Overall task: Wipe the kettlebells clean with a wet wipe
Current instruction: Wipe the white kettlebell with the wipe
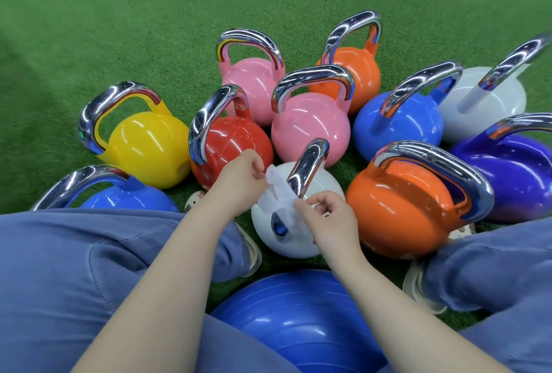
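Eleven kettlebells stand clustered on the green turf [149,14], and nothing visible tells which have already been cleaned; judging by the hands, work is on the near white kettlebell [298,241] in the middle, with most of the group probably still to do. The wet wipe [279,193] is draped around that kettlebell's chrome handle [307,166], stretched between both hands. The left hand [239,184] pinches the wipe's far-left end with curled fingers, just left of the handle. The right hand [331,220] pinches the near end, just right of the handle and above the white body. To the right sits an orange kettlebell [400,208]; to the left, a red kettlebell [233,145]. A blue exercise ball [292,322] lies nearest, between the person's legs.
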`<state>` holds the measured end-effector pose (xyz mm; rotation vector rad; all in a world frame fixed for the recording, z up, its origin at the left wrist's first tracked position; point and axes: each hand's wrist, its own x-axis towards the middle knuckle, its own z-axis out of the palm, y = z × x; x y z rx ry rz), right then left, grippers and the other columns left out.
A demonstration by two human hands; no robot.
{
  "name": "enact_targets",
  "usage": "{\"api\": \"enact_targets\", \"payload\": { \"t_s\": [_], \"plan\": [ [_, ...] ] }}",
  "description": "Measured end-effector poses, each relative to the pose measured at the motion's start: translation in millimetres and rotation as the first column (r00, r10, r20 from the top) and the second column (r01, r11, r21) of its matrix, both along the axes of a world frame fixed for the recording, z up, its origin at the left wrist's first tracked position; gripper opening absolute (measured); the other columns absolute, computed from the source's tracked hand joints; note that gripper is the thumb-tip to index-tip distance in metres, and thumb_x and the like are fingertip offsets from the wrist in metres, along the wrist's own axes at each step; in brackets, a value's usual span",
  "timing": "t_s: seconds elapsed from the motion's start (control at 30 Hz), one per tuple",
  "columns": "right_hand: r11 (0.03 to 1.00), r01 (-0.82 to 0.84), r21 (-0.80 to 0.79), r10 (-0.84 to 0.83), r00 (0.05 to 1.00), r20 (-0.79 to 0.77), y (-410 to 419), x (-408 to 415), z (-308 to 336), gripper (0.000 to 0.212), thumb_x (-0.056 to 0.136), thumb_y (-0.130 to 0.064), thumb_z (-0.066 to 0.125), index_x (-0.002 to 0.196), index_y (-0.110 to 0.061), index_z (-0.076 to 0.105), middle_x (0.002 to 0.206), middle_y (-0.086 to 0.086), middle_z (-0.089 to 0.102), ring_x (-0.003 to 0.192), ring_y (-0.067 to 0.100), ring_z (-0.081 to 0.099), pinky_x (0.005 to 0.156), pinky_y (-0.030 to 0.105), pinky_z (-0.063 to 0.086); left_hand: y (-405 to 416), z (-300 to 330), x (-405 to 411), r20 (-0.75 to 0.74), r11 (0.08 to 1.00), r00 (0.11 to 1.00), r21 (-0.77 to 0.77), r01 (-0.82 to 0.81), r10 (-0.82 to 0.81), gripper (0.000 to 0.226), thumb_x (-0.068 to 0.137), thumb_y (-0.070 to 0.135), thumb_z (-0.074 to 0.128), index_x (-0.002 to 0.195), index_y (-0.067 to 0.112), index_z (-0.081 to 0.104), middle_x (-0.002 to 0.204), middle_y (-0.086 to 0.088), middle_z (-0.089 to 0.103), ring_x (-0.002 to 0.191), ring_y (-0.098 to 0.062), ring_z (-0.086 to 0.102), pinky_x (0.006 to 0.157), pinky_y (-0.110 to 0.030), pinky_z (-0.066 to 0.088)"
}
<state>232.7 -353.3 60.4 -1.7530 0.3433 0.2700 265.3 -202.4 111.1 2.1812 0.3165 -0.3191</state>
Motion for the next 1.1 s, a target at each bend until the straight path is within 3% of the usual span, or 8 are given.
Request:
{"api": "enact_targets", "payload": {
  "t_s": [0.13,0.23,0.4,0.53,0.67,0.83,1.0,1.1],
  "plan": [
    [0.981,-0.055,-0.187,0.079,0.989,0.126,2,-4,-1,0.035,0.067,-0.032,0.077,0.077,-0.032,0.044,0.085,-0.012,0.046,0.066,0.007,0.043,0.063,0.022,0.039,1,-2,2,0.010,0.999,0.999,-0.002,-0.048,0.048,0.034,0.081,-0.005,0.047,0.060,0.021,0.050,0.062,0.001,0.048,0.060,-0.015,0.040,0.057,-0.024,0.036],
    [0.929,-0.089,-0.360,0.190,0.948,0.254,2,-8,2,0.042,0.064,-0.036,0.078,0.074,-0.034,0.037,0.087,-0.018,0.040,0.072,0.006,0.045,0.062,0.024,0.040,0,1,1,-0.014,0.995,0.996,-0.047,-0.085,0.084,0.041,0.085,-0.007,0.046,0.060,0.022,0.061,0.070,-0.001,0.057,0.064,-0.015,0.047,0.061,-0.022,0.039],
    [0.838,-0.130,-0.530,0.353,0.869,0.345,3,-11,-1,0.026,0.067,-0.038,0.076,0.081,-0.027,0.056,0.090,-0.016,0.038,0.079,0.002,0.038,0.059,0.022,0.039,0,6,-3,-0.026,0.992,1.000,-0.128,0.008,-0.012,0.020,0.083,0.006,0.065,0.098,0.020,0.067,0.089,0.007,0.059,0.077,0.002,0.051,0.060,-0.014,0.038],
    [0.898,-0.112,-0.427,0.275,0.898,0.344,1,-9,-4,0.010,0.077,-0.027,0.071,0.078,-0.027,0.061,0.087,-0.017,0.043,0.073,0.003,0.046,0.066,0.014,0.038,4,6,-4,-0.045,0.992,0.998,-0.117,0.048,-0.053,0.043,0.077,-0.002,0.067,0.105,0.029,0.057,0.103,0.002,0.061,0.092,-0.013,0.057,0.067,-0.024,0.046],
    [0.990,-0.007,-0.138,0.047,0.956,0.291,0,-5,1,0.022,0.083,-0.015,0.066,0.069,-0.028,0.055,0.075,-0.013,0.055,0.066,0.001,0.050,0.063,0.008,0.037,10,3,-4,-0.034,0.998,0.999,-0.047,0.030,-0.031,0.052,0.077,-0.003,0.064,0.114,0.027,0.046,0.111,-0.011,0.059,0.098,-0.029,0.058,0.073,-0.036,0.049],
    [0.975,0.112,0.189,-0.119,0.993,0.022,-4,3,5,0.010,0.087,-0.012,0.060,0.077,-0.011,0.060,0.067,-0.003,0.055,0.061,0.004,0.047,0.065,0.023,0.041,6,-8,-6,-0.040,0.991,0.999,0.129,0.028,-0.023,0.052,0.078,-0.001,0.063,0.119,0.018,0.038,0.108,-0.009,0.055,0.089,-0.023,0.054,0.069,-0.032,0.048],
    [0.976,0.116,0.186,-0.118,0.993,-0.001,-3,2,4,0.009,0.089,-0.014,0.059,0.081,-0.009,0.061,0.069,-0.002,0.057,0.063,0.005,0.047,0.068,0.027,0.042,-22,-9,-17,0.458,0.941,0.877,0.207,-0.266,0.147,0.027,0.081,-0.004,0.056,0.105,0.008,0.049,0.103,-0.005,0.044,0.096,-0.027,0.051,0.085,-0.040,0.044],
    [0.980,0.106,0.168,-0.110,0.994,0.014,-2,3,2,0.010,0.090,-0.013,0.057,0.081,-0.010,0.060,0.069,-0.002,0.056,0.062,0.005,0.047,0.066,0.024,0.041,-43,-17,-26,0.438,0.974,0.895,0.152,-0.170,0.088,0.023,0.088,0.011,0.056,0.111,0.007,0.052,0.103,0.001,0.043,0.097,-0.020,0.050,0.085,-0.025,0.038]
  ]
}}
